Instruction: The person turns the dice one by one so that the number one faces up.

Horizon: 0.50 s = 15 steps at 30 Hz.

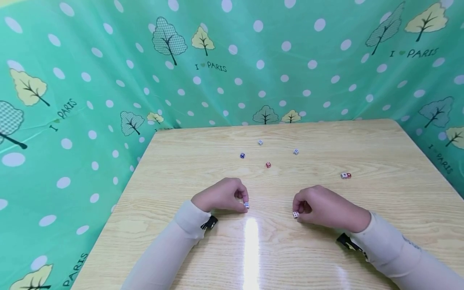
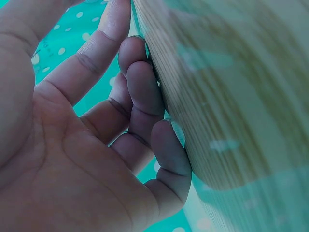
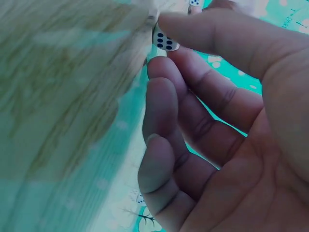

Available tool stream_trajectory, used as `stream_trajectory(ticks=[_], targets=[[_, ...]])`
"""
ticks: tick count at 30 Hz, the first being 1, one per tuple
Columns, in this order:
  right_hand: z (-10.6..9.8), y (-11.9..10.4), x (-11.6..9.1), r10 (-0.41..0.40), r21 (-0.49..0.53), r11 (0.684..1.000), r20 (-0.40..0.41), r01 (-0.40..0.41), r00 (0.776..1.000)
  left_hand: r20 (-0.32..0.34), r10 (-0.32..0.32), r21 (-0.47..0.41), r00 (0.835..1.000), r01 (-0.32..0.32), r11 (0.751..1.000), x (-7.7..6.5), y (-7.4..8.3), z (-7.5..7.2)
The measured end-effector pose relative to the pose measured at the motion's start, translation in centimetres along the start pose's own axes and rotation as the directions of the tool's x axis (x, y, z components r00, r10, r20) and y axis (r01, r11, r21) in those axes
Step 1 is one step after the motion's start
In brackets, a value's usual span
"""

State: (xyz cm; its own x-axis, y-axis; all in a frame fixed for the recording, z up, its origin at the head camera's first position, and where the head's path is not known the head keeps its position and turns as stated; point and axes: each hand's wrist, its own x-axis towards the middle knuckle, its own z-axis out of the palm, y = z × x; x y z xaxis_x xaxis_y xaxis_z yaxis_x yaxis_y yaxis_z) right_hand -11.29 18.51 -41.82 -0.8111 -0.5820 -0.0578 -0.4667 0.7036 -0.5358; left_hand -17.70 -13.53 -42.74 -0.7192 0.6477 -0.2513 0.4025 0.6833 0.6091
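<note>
Close to the tabletop, my left hand (image 1: 225, 195) pinches a white die (image 1: 246, 205) with blue dots between thumb and index finger. Across a gap to its right, my right hand (image 1: 322, 207) pinches another white die (image 1: 295, 214) by its sides, dark dots on top. The right wrist view shows that die (image 3: 165, 42) from another side, with six dots, under the thumb tip; the other fingers are curled by the table. In the left wrist view the left hand (image 2: 91, 140) has its fingertips along the table surface, and its die is out of sight.
Farther back on the wooden table (image 1: 188, 161) lie a blue die (image 1: 242, 155), a red die (image 1: 268, 164) and two white dice, one at the back (image 1: 260, 142). A white die (image 1: 343, 175) and a red die (image 1: 349, 175) sit side by side at right. A green curtain (image 1: 239, 72) surrounds the table.
</note>
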Motion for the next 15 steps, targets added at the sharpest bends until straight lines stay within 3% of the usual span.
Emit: stream_trajectory(ticks=[7, 15], targets=[[0.0, -0.9, -0.1, -0.007, -0.108, 0.994, -0.049, 0.002, 0.999, -0.006, -0.003, -0.008, 1.000, 0.003, 1.000, -0.2, 0.1, -0.2], [0.9, -1.6, -0.4, -0.094, -0.238, 0.969, -0.094, 0.069, 0.991, 0.003, -0.010, -0.030, 1.000, 0.010, 0.999, -0.4, 0.3, 0.0]])
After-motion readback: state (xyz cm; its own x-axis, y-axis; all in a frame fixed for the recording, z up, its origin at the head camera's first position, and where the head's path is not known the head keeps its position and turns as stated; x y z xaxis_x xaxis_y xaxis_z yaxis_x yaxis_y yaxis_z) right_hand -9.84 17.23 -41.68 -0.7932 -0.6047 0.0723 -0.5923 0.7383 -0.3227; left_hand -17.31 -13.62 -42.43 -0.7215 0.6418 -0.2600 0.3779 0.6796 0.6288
